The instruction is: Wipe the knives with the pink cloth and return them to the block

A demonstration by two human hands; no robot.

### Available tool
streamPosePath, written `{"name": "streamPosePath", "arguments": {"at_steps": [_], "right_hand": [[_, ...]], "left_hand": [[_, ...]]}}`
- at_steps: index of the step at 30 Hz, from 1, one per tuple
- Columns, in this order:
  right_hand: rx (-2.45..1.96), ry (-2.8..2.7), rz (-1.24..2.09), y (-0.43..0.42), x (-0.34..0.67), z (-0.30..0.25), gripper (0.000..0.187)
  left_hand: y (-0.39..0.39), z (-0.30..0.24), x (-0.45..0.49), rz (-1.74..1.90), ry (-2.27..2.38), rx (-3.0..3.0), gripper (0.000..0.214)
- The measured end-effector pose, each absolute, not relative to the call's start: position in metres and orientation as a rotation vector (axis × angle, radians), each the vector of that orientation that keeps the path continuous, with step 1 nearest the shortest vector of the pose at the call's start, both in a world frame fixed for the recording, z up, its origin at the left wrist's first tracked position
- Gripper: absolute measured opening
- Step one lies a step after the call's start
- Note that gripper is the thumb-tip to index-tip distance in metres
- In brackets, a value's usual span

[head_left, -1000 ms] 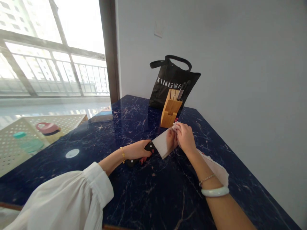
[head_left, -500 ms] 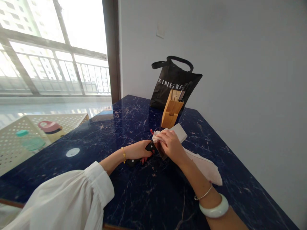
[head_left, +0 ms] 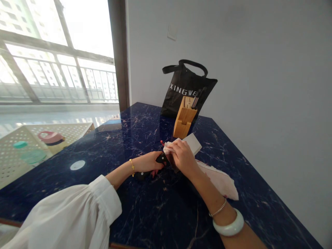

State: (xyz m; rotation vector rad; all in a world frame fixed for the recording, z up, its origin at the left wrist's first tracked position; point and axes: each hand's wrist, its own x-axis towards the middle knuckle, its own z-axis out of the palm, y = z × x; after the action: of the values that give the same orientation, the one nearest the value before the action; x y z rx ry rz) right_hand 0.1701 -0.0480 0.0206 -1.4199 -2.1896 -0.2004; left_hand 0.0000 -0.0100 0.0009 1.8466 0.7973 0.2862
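Note:
My left hand is closed around the black, riveted handle of a knife. The dark part of its blade shows beside my right hand, which covers much of it. In my right hand the fingers pinch a crumpled white wipe against the blade near the handle. A pale flat rectangular piece sticks out beyond my right hand; whether it is part of the blade, I cannot tell. Beneath my right forearm lies a folded pinkish cloth.
Behind my hands, a wooden knife block with dark-handled tools in it stands before a black bag. A white disc lies on the dark blue marbled table. To the left, a perforated basket holds a bottle and a pink-lidded container.
The view has shifted slightly, moving everything a little to the left. Both hands keep their grips, and the white wipe remains against the knife near its handle.

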Motion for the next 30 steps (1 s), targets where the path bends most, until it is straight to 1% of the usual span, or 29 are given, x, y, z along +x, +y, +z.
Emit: {"name": "streamPosePath", "arguments": {"at_steps": [7,14,19,22,26,30], "right_hand": [[-1.549,-1.895,-0.234,-0.030,0.210,0.022,0.023],[-1.723,-1.719,-0.352,-0.017,0.248,0.018,0.023],[-1.740,-1.814,-0.364,-0.023,0.238,0.016,0.018],[-1.702,-1.922,-0.286,-0.029,0.223,0.017,0.016],[-1.576,-2.080,-0.160,-0.039,0.202,0.019,0.017],[-1.469,-2.204,-0.118,-0.049,0.180,0.021,0.013]], "left_hand": [[-0.011,0.003,-0.001,0.266,0.789,1.842,0.021],[-0.011,0.003,0.000,0.239,0.785,1.866,0.019],[-0.011,0.004,0.000,0.237,0.778,1.853,0.019],[-0.012,0.007,0.000,0.230,0.803,1.857,0.019],[-0.013,0.009,0.001,0.236,0.819,1.862,0.020],[-0.012,0.007,0.001,0.252,0.822,1.858,0.020]]}}
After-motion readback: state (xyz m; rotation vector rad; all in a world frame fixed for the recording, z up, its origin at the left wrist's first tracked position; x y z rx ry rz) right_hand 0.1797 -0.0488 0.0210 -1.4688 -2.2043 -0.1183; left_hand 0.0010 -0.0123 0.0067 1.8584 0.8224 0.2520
